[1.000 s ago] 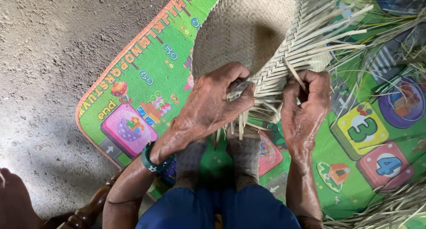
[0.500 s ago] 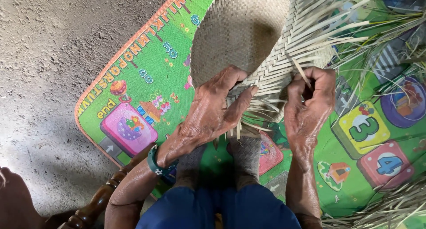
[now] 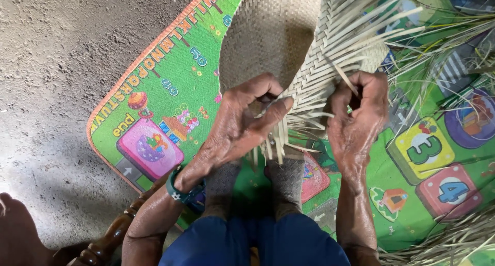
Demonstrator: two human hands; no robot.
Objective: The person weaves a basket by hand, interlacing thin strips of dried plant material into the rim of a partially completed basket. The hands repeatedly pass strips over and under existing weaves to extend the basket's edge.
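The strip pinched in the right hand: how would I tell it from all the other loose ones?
Start at the green play mat and find the pale woven mat lying on it. At its unfinished edge near the person's feet, loose straw strips fan out. The one you want is the single strip running diagonally into the curled right hand, pinched there while its neighbours lie free.

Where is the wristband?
In the head view, the teal wristband sits on the left wrist, lower left of centre, just below the left hand and above the edge of the green play mat.
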